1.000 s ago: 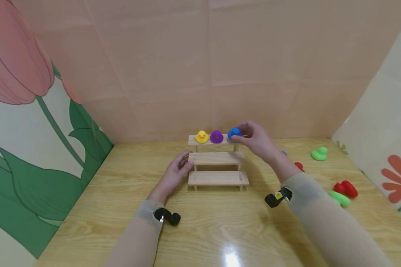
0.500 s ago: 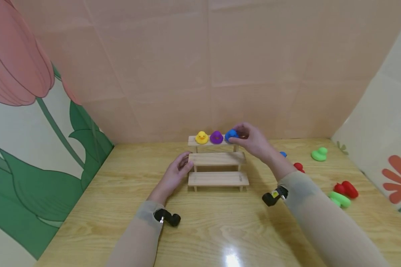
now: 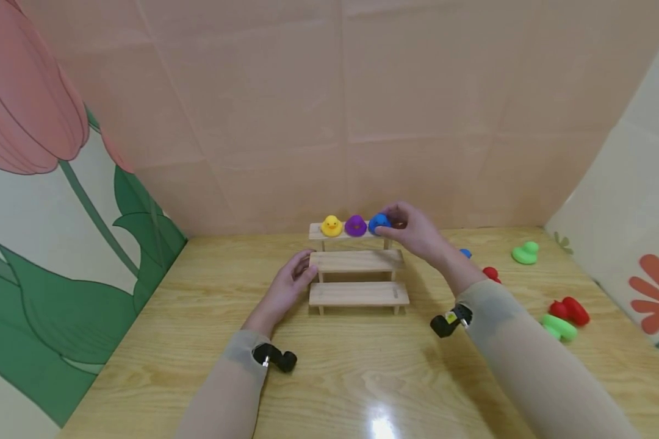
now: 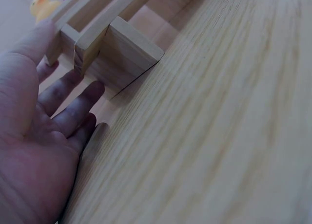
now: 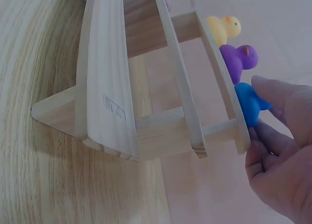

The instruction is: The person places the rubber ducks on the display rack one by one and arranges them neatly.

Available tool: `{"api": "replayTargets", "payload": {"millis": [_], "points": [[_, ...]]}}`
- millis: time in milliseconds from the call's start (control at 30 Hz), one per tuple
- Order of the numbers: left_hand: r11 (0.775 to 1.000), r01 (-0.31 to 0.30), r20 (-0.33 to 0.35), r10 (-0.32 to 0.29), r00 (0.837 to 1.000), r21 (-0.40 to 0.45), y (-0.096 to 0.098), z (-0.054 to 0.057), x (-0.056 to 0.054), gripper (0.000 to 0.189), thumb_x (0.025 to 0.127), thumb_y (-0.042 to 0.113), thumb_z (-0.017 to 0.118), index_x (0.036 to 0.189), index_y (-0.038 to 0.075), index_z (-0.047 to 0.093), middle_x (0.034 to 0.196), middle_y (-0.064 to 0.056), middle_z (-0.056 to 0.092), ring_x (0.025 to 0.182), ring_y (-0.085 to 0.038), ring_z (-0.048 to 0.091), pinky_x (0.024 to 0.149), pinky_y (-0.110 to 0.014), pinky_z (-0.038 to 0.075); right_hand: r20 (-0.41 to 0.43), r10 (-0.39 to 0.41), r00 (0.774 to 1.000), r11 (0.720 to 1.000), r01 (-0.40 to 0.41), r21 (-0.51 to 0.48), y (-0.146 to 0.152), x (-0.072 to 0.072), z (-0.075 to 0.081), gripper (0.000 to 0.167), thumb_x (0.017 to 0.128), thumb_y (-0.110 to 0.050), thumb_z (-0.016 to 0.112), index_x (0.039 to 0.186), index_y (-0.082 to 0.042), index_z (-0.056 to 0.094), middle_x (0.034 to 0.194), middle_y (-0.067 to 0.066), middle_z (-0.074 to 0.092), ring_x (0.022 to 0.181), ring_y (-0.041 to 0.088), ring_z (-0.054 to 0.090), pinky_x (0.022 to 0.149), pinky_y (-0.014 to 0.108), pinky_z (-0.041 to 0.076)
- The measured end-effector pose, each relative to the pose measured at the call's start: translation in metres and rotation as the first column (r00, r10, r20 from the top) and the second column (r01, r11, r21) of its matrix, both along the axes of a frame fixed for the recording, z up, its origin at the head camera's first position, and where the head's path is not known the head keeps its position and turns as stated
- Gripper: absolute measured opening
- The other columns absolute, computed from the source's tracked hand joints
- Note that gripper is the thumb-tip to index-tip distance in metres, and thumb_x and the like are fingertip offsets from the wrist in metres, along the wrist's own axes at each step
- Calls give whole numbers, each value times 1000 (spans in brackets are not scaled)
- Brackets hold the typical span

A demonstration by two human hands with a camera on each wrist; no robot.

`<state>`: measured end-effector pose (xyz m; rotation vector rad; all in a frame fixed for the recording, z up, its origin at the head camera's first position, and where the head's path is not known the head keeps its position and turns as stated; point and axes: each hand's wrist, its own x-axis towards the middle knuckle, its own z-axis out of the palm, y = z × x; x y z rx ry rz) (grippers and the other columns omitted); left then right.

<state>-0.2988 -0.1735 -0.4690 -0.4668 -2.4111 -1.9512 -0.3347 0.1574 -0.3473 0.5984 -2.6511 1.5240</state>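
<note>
In the head view my right hand [image 3: 417, 231] pinches a blue rubber duck [image 3: 379, 224] between thumb and fingers, at the right end of the top step. The duck rests on that step in the right wrist view. Beside it stand a purple rubber duck [image 5: 237, 63] and, further left, a yellow rubber duck [image 3: 332, 226]. My left hand [image 3: 285, 289] is at the left side of the wooden three-step stand [image 3: 357, 261]. In the left wrist view its fingers [image 4: 78, 107] are loosely extended against the stand's end, wrapping round nothing.
On the table's right side lie a green duck [image 3: 525, 252], a red duck [image 3: 570, 311] and another green one [image 3: 559, 327]. Another red toy [image 3: 491, 274] and a blue toy [image 3: 465, 253] are partly hidden by my right arm. A wall stands behind the stand.
My right hand has moved slightly left with the blue duck, bringing it close beside the purple one; it barely moves in the last half second. The left hand stays where it was.
</note>
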Motion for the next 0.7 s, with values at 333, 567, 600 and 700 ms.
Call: {"api": "replayTargets", "payload": {"millis": [333, 567, 600, 700], "points": [[1000, 11, -6, -11, 1000, -12, -1, 3, 2, 67, 114, 40, 66, 169, 11, 42, 160, -17, 58, 146, -35, 56, 124, -54, 43, 19, 21, 1000, 1000, -21, -15, -1, 1, 2, 44, 108, -26, 76, 141, -2, 59, 135, 18, 67, 128, 35, 62, 110, 52, 52], [1000, 4, -1, -4, 1000, -6, -1, 3, 2, 68, 114, 39, 66, 170, 10, 41, 159, -17, 59, 146, -35, 56, 124, -54, 43, 22, 22, 1000, 1000, -22, -16, -1, 0, 0, 44, 109, -25, 76, 142, -2, 58, 135, 18, 67, 127, 35, 62, 110, 51, 52], [1000, 3, -1, -3, 1000, -2, -1, 2, 2, 67, 114, 39, 66, 170, 10, 41, 159, -17, 59, 145, -35, 57, 124, -54, 43, 22, 23, 999, 1000, -23, -18, -1, 0, 1, 44, 109, -25, 76, 142, -2, 58, 135, 18, 67, 127, 35, 62, 109, 51, 52], [1000, 6, -2, -6, 1000, 9, -1, 2, 2, 65, 114, 36, 65, 169, 10, 42, 159, -17, 59, 145, -35, 57, 123, -54, 43, 24, 24, 999, 1000, -23, -21, -1, 1, 1, 45, 108, -26, 76, 142, -2, 58, 135, 18, 67, 126, 35, 62, 109, 51, 52]]}}
